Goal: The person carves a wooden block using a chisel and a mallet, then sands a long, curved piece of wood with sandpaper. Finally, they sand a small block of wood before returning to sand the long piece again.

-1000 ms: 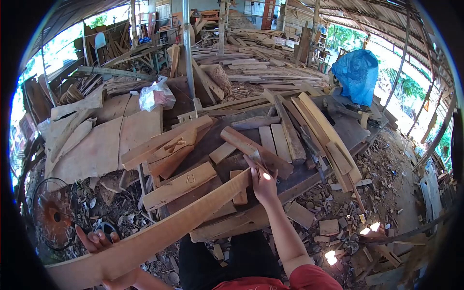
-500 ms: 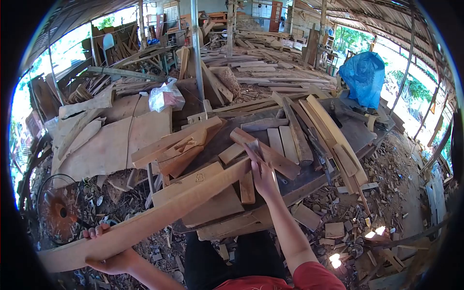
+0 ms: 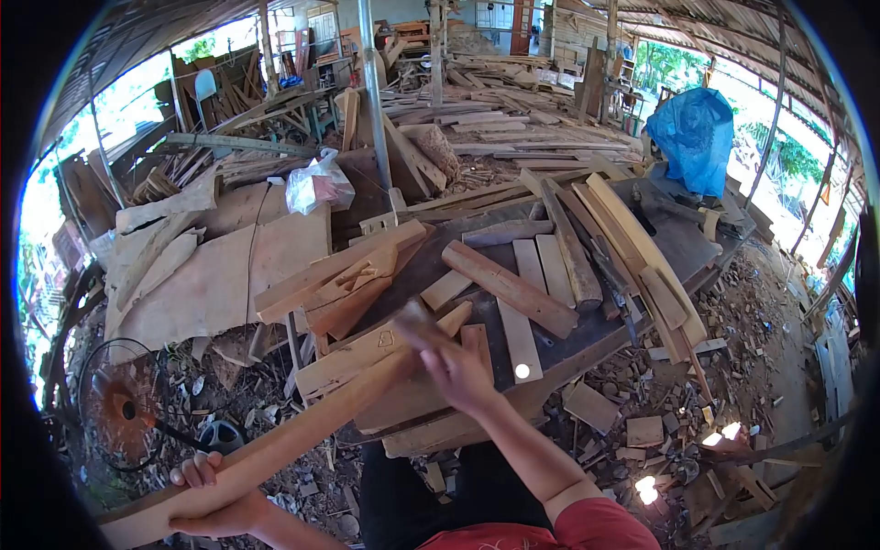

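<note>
A long, slightly curved wooden plank (image 3: 307,433) slants from the lower left up onto the workbench (image 3: 660,225). My left hand (image 3: 223,519) grips its near end, with fingers over the far edge and thumb side below. My right hand (image 3: 461,378) is closed around a dark brown, block-like tool (image 3: 417,326), too blurred to name, just above the plank's far end. Behind the plank lies a board with a knot-like mark (image 3: 344,360). Beyond my right hand, a reddish-brown wooden bar (image 3: 511,288) rests across a pale flat strip (image 3: 519,341).
Stacked wood pieces (image 3: 344,284) sit on the bench's left, and long curved boards (image 3: 642,261) on its right. A fan (image 3: 119,403) stands at lower left. Offcuts (image 3: 591,406) litter the ground. A metal post (image 3: 375,119) rises behind the bench, and a blue tarp (image 3: 694,137) hangs at right.
My right hand has swept left and toward me along the plank with the tool. The plank's far end has shifted slightly left, uncovering more of the pale strip. My left hand has moved slightly right.
</note>
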The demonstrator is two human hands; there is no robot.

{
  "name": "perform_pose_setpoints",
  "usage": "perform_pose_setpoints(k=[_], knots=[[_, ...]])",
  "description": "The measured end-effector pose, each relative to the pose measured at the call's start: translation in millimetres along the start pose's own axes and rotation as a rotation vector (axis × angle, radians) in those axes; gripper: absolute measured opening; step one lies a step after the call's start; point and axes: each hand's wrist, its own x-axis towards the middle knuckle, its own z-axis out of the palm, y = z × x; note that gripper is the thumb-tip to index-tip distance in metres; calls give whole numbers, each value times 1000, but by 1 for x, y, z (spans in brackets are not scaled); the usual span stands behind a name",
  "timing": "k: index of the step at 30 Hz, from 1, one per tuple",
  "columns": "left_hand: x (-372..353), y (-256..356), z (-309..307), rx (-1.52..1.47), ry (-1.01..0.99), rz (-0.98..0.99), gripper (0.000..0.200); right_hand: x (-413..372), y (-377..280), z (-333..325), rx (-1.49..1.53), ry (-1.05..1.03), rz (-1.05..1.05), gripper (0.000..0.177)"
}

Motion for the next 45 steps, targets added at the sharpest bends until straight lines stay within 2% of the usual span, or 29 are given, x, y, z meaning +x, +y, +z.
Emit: perform_pose_setpoints(k=[1, 2, 3, 4, 5, 7, 9, 11, 14, 16, 18, 19, 21, 23, 25, 28, 29, 30, 31, 32, 33, 35, 36, 37, 38, 40, 43, 44, 45], knots=[[3, 1, -6, -3, -4, 3, 54, 4, 13, -2, 82, 37, 65, 38], [5, 5, -16, -67, -186, -50, 53, 7, 30, -8, 81, 39, 60, 38], [5, 7, -23, -129, -365, -105, 51, 11, 49, -14, -110, 58, 189, 38], [-1, 7, -15, -1, -195, -19, 51, 15, 54, -21, -303, 75, 317, 38], [-3, 8, -12, -2, -191, -20, 51, 18, 56, -23, -307, 72, 318, 38], [-4, 8, -7, -46, -218, -29, 49, 25, 47, -29, -449, -186, 394, 38], [-3, 10, -5, -78, -266, -52, 49, 14, 16, -18, -342, -264, 332, 38], [-3, 8, -6, -101, -306, -68, 48, -5, -22, -8, -140, -3, -96, 37], [-3, 7, -5, -111, -341, -97, 47, -1, 9, -11, -65, -54, -87, 38], [-5, 1, -2, -175, -327, -116, 49, 8, 27, -24, -226, 30, 147, 38], [-5, 1, -2, -214, -370, -135, 49, 22, 60, -30, -93, 51, 323, 37], [-4, 0, -2, -260, -415, -160, 49, 26, 62, -31, -90, 51, 326, 37], [-4, 1, -3, -283, -442, -185, 46, 30, 52, -35, -408, -129, 386, 37], [-2, -1, -4, -315, -465, -195, 44, 22, 17, -29, -311, -221, 349, 37], [-1, -1, -7, -375, -528, -235, 43, 6, -12, -11, -65, -72, -176, 38], [-4, -3, -1, -368, -431, -193, 46, 1, -14, -15, -93, -107, -71, 39], [0, -4, -3, -359, -429, -188, 46, 3, 3, -16, -151, -98, 53, 39], [3, -6, -6, -382, -512, -229, 44, 6, 31, -15, -211, -90, 171, 39], [5, -7, -9, -405, -598, -266, 43, 12, 55, -18, -24, 4, 226, 39], [6, -6, -11, -398, -579, -275, 45, 15, 91, -17, 19, 22, 265, 39], [7, -7, -12, -395, -584, -261, 45, 20, 88, -21, 24, 21, 251, 39], [6, -8, -9, -403, -559, -258, 46, 29, 67, -33, -398, -190, 365, 39], [6, -8, -8, -417, -555, -251, 46, 24, 48, -25, -253, -153, 288, 38], [5, -8, -8, -421, -551, -242, 46, 19, 31, -10, -335, -4, -74, 38], [5, -7, -9, -421, -569, -249, 46, 10, 8, 1, -98, -70, -108, 39], [5, -7, -9, -416, -599, -256, 46, 0, -68, -10, -54, -48, -337, 39], [4, -5, -7, -405, -613, -269, 45, -1, -55, -14, -101, -150, -306, 40], [6, -5, -10, -404, -630, -274, 46, -6, -9, 1, -285, -198, -141, 40], [5, -4, -11, -401, -625, -272, 46, 3, 7, -7, -257, -128, -47, 39]])
